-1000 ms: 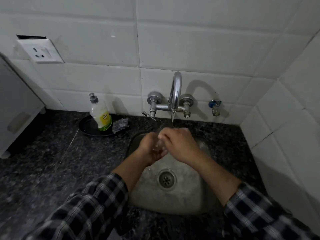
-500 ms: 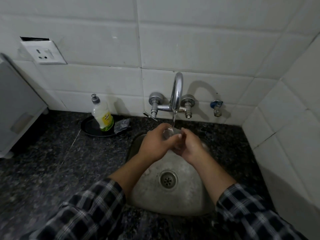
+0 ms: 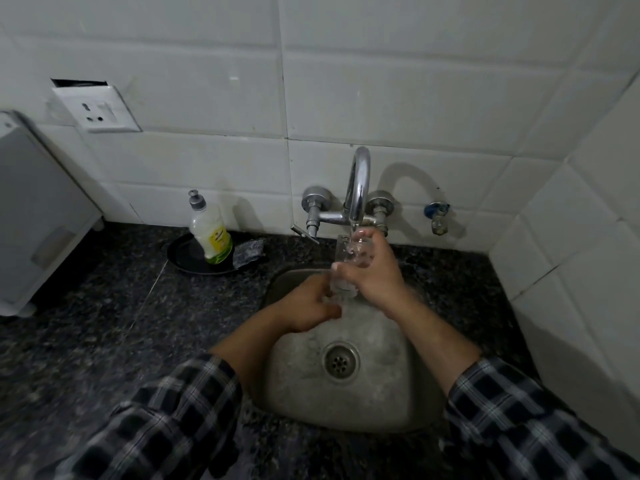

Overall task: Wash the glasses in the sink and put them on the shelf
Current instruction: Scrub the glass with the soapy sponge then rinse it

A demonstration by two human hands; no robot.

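Both forearms bare, checked sleeves pushed up past the wrists, reaching forward. Right hand [image 3: 372, 271] raised, fingers curled in a closed grip, thumb side toward the left. Left hand [image 3: 311, 308] lower and just beside it, fingers half-curled, slightly blurred, fingertips at the right hand's base.

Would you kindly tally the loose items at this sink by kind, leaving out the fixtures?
Glass, in the right hand, left hand at its base: 1
Soap bottle: 1
Black dish: 1
Scrub pad: 1
Total: 4
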